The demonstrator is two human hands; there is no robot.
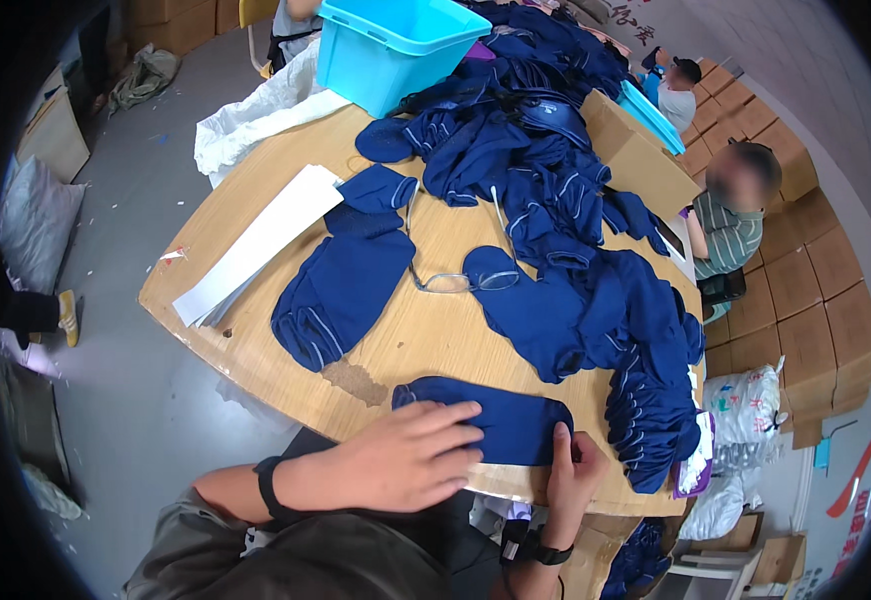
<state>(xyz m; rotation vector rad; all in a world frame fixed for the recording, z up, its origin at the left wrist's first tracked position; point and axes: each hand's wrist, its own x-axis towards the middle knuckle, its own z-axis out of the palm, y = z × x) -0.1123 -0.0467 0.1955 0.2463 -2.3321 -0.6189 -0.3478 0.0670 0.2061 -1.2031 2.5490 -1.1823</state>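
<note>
The fingers (pixel 446 428) of the left hand (pixel 401 462) lay spread and flat on a dark blue sock (pixel 501 420), pressing it to the round wooden table (pixel 426 335) at its near edge, while the right hand (pixel 571 480) pinched the sock's far end between thumb and fingers. The sock sat close to the rim, so a hard tug could have dragged it off the table (the flat palm held it only by friction). A big heap of blue socks (pixel 556 200) crowded in just beside it, and a loose pair of glasses (pixel 466 282) lay near enough to be swept or snagged.
</note>
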